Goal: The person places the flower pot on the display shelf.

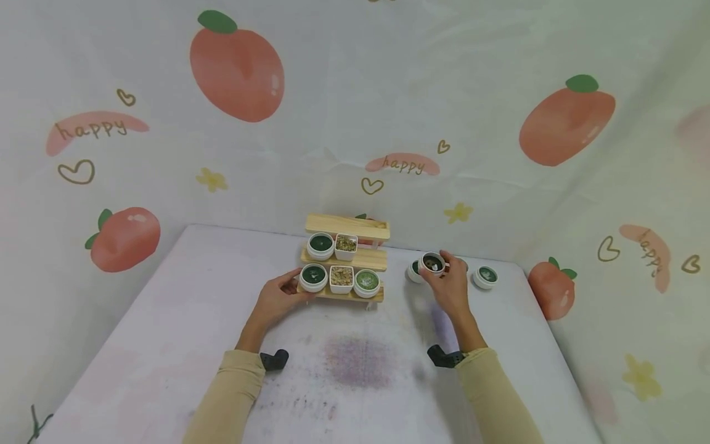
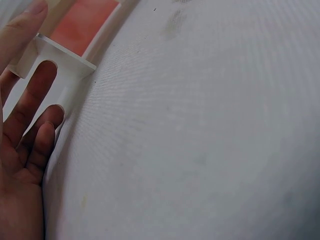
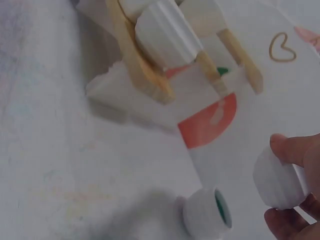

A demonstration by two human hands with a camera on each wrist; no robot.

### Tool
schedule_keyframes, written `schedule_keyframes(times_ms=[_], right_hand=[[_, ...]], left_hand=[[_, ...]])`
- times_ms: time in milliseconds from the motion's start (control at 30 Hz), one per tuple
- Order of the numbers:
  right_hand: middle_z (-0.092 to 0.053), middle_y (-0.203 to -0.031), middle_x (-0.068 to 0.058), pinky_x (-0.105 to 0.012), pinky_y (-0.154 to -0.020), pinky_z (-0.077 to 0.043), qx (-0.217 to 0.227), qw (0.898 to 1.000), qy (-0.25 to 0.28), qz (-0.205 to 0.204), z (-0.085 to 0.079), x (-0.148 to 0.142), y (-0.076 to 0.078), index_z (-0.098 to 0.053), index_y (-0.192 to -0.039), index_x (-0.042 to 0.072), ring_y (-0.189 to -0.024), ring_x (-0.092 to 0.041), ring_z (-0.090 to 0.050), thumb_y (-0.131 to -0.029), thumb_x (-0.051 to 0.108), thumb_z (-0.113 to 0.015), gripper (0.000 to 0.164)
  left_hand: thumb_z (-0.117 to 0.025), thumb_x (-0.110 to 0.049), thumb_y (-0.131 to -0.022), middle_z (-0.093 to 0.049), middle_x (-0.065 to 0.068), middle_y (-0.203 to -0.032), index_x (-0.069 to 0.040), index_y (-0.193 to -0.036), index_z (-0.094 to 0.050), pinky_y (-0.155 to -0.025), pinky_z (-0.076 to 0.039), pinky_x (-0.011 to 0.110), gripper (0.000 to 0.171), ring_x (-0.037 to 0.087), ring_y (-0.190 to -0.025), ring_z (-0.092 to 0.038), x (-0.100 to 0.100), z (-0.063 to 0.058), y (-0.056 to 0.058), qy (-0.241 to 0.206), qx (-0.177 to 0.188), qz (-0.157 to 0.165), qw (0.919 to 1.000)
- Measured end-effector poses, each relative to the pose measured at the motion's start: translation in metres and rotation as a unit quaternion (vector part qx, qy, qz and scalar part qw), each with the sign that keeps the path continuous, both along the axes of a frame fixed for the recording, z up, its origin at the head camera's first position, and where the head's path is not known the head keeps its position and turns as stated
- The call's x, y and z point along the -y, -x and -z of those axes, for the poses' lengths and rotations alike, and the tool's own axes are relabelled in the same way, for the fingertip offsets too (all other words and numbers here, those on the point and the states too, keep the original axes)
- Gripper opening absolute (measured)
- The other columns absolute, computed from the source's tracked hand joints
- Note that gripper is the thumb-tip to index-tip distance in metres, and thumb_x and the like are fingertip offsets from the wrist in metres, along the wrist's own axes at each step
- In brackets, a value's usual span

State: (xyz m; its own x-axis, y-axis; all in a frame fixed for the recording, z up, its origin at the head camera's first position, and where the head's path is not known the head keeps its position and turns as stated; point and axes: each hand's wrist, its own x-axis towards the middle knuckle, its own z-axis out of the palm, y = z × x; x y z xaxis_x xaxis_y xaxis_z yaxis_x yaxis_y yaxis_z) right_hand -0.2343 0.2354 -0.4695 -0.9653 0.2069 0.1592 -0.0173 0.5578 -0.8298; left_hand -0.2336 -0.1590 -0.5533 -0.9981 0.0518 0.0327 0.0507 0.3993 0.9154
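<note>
Head view: five cups [image 1: 341, 279] on rack [image 1: 346, 224], looks past halfway. Right hand [image 1: 452, 290] pinches another cup [image 1: 432, 264] above counter [image 1: 211, 277]; at least two loose cups [image 1: 485, 278] left there. Left hand [image 1: 276, 302]: fingers loosely spread at rack's end.

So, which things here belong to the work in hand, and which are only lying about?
Likely part of the work:
round pot held by the right hand
wooden stand, touched by the left hand
filled pots on it
loose pots to its right

Likely only there:
dark strands, lower left, unclear what
printed backdrop
</note>
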Motion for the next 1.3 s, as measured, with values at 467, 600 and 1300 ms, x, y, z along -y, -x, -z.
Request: schedule_keyframes(times_ms=[467, 600, 1300], right_hand=[[-0.047, -0.137, -0.022, -0.017, -0.087, -0.044, -0.047, 0.998, 0.024, -0.036, -0.027, 0.045, -0.003, -0.048, -0.146, -0.003, -0.118, -0.032, -0.055, -0.085, 0.015, -0.083, 0.072], [-0.046, -0.136, -0.022, -0.011, -0.084, -0.043, -0.064, 0.996, 0.030, -0.062, -0.026, 0.055, -0.001, -0.050, -0.143, -0.002, -0.116, -0.032, -0.056, -0.085, 0.013, -0.083, 0.068], [-0.049, -0.133, -0.020, -0.024, -0.079, -0.045, -0.069, 0.991, 0.052, -0.103, -0.017, 0.100, 0.007, -0.052, -0.141, 0.001, -0.109, -0.030, -0.055, -0.086, 0.015, -0.083, 0.064]], left_hand=[[-0.092, -0.033, -0.075, -0.070, 0.007, -0.095, -0.013, -0.144, -0.060, -0.074, -0.048, 0.023, 0.079, 0.013, -0.082, -0.058, -0.001, 0.002, 0.000, 0.000, 0.003, -0.001, 1.0000], [-0.091, -0.033, -0.076, -0.070, 0.008, -0.096, -0.015, -0.144, -0.060, -0.075, -0.048, 0.024, 0.078, 0.015, -0.084, -0.059, 0.000, 0.002, 0.001, 0.005, 0.003, -0.001, 1.0000], [-0.092, -0.035, -0.075, -0.069, 0.006, -0.094, -0.017, -0.144, -0.060, -0.074, -0.048, 0.023, 0.078, 0.016, -0.084, -0.058, 0.000, 0.002, 0.000, 0.000, 0.000, -0.002, 1.0000]])
